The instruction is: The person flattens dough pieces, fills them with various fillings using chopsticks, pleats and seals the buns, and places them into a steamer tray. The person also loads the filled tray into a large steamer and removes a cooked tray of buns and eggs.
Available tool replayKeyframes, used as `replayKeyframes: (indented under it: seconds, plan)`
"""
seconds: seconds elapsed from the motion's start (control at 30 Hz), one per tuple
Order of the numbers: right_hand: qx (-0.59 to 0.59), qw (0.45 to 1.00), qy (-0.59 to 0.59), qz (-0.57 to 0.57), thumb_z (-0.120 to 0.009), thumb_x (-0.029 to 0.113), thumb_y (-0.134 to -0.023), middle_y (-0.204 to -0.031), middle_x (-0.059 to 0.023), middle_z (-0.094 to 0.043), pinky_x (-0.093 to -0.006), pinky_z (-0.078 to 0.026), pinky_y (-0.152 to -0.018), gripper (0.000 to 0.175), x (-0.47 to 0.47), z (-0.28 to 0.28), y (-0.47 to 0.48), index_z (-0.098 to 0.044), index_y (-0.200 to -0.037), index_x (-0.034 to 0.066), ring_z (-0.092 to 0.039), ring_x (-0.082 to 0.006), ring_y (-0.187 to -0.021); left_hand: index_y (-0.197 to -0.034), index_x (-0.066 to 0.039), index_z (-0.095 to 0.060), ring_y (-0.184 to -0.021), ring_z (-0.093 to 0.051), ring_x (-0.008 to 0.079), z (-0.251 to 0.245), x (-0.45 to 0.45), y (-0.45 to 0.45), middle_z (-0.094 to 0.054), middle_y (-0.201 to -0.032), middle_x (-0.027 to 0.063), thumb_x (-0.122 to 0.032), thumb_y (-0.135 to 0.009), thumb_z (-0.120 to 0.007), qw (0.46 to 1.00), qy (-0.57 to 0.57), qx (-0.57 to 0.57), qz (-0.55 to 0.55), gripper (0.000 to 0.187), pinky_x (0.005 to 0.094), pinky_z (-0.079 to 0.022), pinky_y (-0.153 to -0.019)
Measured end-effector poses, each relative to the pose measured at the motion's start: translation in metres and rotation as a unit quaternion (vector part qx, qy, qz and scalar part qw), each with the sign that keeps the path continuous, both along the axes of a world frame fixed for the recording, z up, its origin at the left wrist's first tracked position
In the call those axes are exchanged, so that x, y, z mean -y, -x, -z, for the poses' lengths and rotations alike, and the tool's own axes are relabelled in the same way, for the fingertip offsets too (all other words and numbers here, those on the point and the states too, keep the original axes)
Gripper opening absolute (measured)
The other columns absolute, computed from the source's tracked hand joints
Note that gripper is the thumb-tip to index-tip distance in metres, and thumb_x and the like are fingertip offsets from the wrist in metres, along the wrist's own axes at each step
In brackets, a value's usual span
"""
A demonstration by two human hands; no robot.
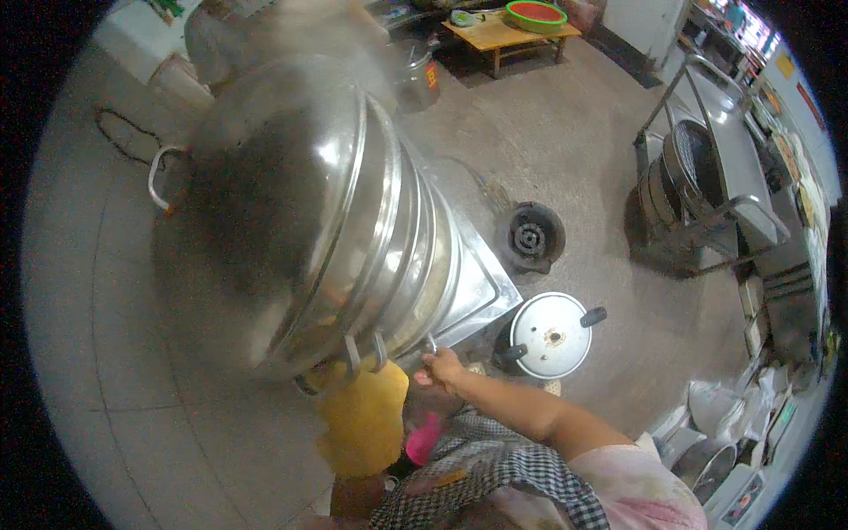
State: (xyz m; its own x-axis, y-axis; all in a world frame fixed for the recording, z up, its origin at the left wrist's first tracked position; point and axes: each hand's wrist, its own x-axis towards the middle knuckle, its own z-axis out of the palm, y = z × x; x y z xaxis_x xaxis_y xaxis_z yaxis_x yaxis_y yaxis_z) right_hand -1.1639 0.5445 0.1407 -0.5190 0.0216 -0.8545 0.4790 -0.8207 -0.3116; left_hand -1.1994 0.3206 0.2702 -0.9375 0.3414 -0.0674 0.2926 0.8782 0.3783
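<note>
A tall stack of round metal steamer tiers (pixel 397 265) under a domed metal lid (pixel 265 199) stands before me on a stainless steel stand (pixel 493 285). My right hand (pixel 440 369) is closed around a small metal handle low on the stack's near side. My left hand is not in view. Two grey loop handles (pixel 352 358) stick out from higher tiers, left of my right hand. Below them is a yellow sheet-like thing (pixel 364 417), with a pink plastic vessel (pixel 423 440) beside it. Haze blurs the lid and the upper left.
Right of the stand are a pressure cooker (pixel 556 334) with black handles and a round burner (pixel 533 237) on the floor. Farther right stands a metal trolley (pixel 735 179) with steamer baskets. A low wooden table (pixel 490 33) holds a green-rimmed basin (pixel 536 14).
</note>
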Motion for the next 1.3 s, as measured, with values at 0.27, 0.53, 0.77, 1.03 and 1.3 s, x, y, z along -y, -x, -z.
replayKeyframes:
  seconds: [0.27, 0.53, 0.77, 1.03, 1.3]
  plan:
    - [-0.092, 0.979, -0.088, -0.161, -0.051, 0.020, -0.093, -0.077, -0.0101, -0.062, -0.0313, -0.050, -0.049, 0.023, 0.010, 0.021, -0.043, -0.051, -0.110, 0.0045, -0.061, -0.0176, -0.064, -0.099, 0.001, -0.064, -0.073, -0.061, 0.0338, 0.003, 0.026, -0.008, -0.064, -0.086, 0.0219, -0.019, -0.083, -0.056, 0.999, -0.020, 0.022, 0.014, 0.026, 0.0455, -0.049, -0.070]
    - [0.027, 0.946, -0.168, -0.275, -0.056, 0.021, -0.090, -0.073, -0.0122, -0.063, -0.0333, -0.049, -0.048, 0.022, -0.031, 0.099, -0.218, -0.065, -0.097, 0.0021, -0.062, -0.0212, -0.059, -0.100, 0.001, -0.064, -0.074, -0.061, 0.0328, 0.016, 0.017, -0.010, -0.064, -0.087, 0.0215, -0.019, -0.084, -0.056, 0.999, -0.032, 0.026, 0.026, 0.026, 0.0441, -0.049, -0.071]
    - [0.100, 0.959, -0.132, -0.229, -0.054, 0.028, -0.091, -0.069, -0.0118, -0.062, -0.0397, -0.048, -0.046, 0.028, -0.027, 0.113, -0.362, -0.060, -0.085, 0.0010, -0.060, -0.0218, -0.056, -0.100, 0.001, -0.064, -0.075, -0.061, 0.0320, 0.017, 0.011, -0.021, -0.064, -0.088, 0.0212, -0.019, -0.085, -0.056, 0.999, -0.028, 0.018, 0.028, 0.026, 0.0429, -0.049, -0.071]
    - [0.056, 0.947, -0.172, -0.264, -0.051, 0.023, -0.094, -0.086, -0.0151, -0.063, -0.0378, -0.057, -0.057, 0.029, -0.031, 0.106, -0.398, -0.058, -0.106, -0.0027, -0.063, -0.0253, -0.072, -0.101, 0.001, -0.064, -0.076, -0.061, 0.0310, 0.009, 0.015, -0.047, -0.065, -0.090, 0.0208, -0.019, -0.086, -0.056, 0.999, -0.034, 0.019, 0.011, 0.026, 0.0415, -0.049, -0.071]
    - [0.094, 0.951, -0.173, -0.238, -0.059, 0.018, -0.088, -0.077, -0.0118, -0.065, -0.0376, -0.053, -0.058, 0.023, -0.073, 0.108, -0.431, -0.061, -0.103, 0.0004, -0.063, -0.0225, -0.064, -0.102, 0.001, -0.063, -0.077, -0.062, 0.0301, 0.001, 0.034, -0.094, -0.065, -0.091, 0.0205, -0.019, -0.087, -0.056, 0.997, -0.053, 0.027, -0.055, 0.026, 0.0402, -0.049, -0.072]
